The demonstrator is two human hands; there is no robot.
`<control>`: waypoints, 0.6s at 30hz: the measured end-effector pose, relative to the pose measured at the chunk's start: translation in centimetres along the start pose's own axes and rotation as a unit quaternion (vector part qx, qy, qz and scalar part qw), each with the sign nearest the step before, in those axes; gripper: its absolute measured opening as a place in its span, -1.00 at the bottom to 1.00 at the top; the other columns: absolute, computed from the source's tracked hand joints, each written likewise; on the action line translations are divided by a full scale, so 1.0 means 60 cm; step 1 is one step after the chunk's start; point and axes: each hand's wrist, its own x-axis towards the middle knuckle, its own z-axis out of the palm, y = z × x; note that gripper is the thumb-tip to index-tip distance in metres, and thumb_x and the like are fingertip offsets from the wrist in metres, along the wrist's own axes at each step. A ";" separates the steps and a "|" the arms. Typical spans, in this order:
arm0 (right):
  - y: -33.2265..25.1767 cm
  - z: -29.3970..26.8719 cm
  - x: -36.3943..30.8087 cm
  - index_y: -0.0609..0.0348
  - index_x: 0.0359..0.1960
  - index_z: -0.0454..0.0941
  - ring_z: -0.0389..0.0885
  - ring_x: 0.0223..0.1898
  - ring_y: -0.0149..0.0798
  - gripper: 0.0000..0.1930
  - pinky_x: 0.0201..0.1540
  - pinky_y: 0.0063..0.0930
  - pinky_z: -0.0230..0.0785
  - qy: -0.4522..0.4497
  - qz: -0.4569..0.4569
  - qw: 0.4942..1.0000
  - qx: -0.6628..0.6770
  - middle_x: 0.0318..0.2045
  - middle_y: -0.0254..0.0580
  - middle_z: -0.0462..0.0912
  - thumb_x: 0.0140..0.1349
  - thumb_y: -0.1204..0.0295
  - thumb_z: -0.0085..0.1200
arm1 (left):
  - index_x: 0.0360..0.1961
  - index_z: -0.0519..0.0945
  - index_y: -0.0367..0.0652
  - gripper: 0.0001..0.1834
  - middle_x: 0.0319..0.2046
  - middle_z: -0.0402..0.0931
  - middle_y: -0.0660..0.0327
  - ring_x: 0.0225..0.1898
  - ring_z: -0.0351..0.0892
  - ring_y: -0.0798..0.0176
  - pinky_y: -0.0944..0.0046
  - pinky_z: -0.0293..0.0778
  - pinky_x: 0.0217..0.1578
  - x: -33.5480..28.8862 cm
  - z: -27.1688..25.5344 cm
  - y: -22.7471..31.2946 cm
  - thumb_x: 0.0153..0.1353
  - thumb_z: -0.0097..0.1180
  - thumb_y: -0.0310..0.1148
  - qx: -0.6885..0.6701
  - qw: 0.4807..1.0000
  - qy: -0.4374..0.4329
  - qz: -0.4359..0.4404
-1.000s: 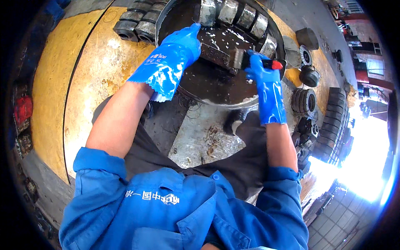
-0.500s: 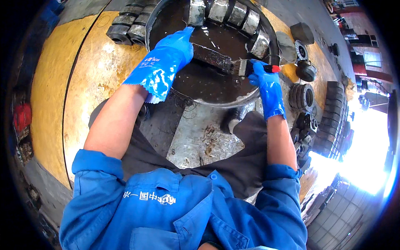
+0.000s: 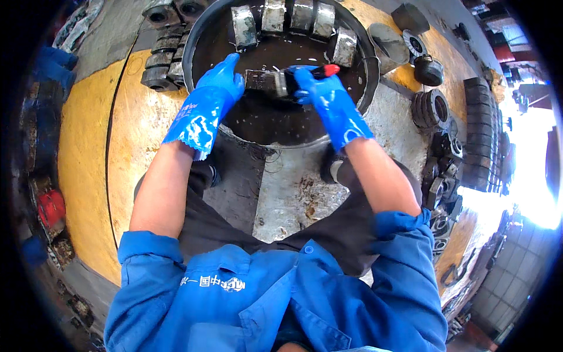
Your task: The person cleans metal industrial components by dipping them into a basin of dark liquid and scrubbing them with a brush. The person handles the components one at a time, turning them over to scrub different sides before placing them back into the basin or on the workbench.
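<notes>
Both my hands wear long blue rubber gloves over a round basin (image 3: 189, 58) of dark liquid. My left hand (image 3: 221, 83) is closed at the left end of a dark, wet metal block (image 3: 255, 80), held over the liquid; its fingertips are partly hidden. In my right hand (image 3: 319, 88) is a paintbrush (image 3: 281, 84) with a black, red-tipped handle, its fingers wrapped round the handle. The brush head lies against the block's right end. Several greyish metal blocks (image 3: 302, 14) stand in the basin along its far side.
Stacked dark metal blocks (image 3: 158, 61) sit left of the basin. To its right are a metal bucket (image 3: 388, 47), a dark pot (image 3: 428, 70), ring-shaped parts (image 3: 431, 108) and a long row of dark parts (image 3: 478, 135). My knees flank the basin's near side.
My left hand has shifted left and slightly down with the block. My right hand has moved left and up with the brush, its handle now tilted upward. The view has shifted a little.
</notes>
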 end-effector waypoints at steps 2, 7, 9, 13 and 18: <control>0.006 -0.059 0.007 0.18 -0.21 0.73 0.63 -0.49 -0.41 -0.67 -0.43 -0.43 0.48 0.043 0.046 0.995 -0.075 -0.45 -0.26 0.72 0.29 0.13 0.25 | 0.47 0.28 -0.01 -0.34 0.29 0.44 -0.14 0.27 0.47 -0.19 -0.05 0.33 0.35 0.006 0.009 -0.004 0.34 -0.04 -0.18 0.000 0.999 0.025 0.032; -0.009 -0.118 -0.001 0.19 -0.25 0.72 0.60 -0.51 -0.40 -0.65 -0.43 -0.44 0.46 0.131 0.038 0.985 -0.103 -0.49 -0.26 0.70 0.26 0.11 0.25 | 0.46 0.28 -0.08 -0.33 0.31 0.42 -0.15 0.29 0.46 -0.18 -0.03 0.30 0.37 0.001 -0.001 0.020 0.34 -0.04 -0.18 -0.010 0.999 0.009 0.035; -0.006 -0.105 0.011 0.07 -0.02 0.71 0.67 -0.43 -0.38 -0.65 -0.36 -0.44 0.55 0.104 -0.008 0.990 -0.095 -0.35 -0.25 0.75 0.32 0.12 0.22 | 0.46 0.28 -0.11 -0.33 0.31 0.42 -0.14 0.29 0.45 -0.19 -0.02 0.31 0.37 -0.001 -0.003 0.036 0.34 -0.03 -0.18 -0.007 0.999 0.008 0.051; -0.011 0.012 0.002 0.10 -0.09 0.71 0.67 -0.40 -0.35 -0.65 -0.31 -0.41 0.56 0.032 -0.029 0.999 -0.015 -0.36 -0.22 0.75 0.29 0.11 0.22 | 0.45 0.29 -0.15 -0.33 0.31 0.42 -0.15 0.31 0.43 -0.20 -0.02 0.33 0.35 -0.005 0.008 0.009 0.33 0.01 -0.18 -0.023 0.999 0.006 0.046; 0.031 -0.053 0.014 0.14 -0.23 0.75 0.67 -0.42 -0.33 -0.65 -0.31 -0.36 0.53 0.052 0.009 0.998 -0.038 -0.43 -0.22 0.74 0.23 0.10 0.25 | 0.45 0.28 -0.15 -0.32 0.33 0.41 -0.15 0.33 0.41 -0.21 -0.02 0.33 0.35 -0.007 0.015 0.003 0.35 0.03 -0.16 -0.016 0.998 0.003 0.061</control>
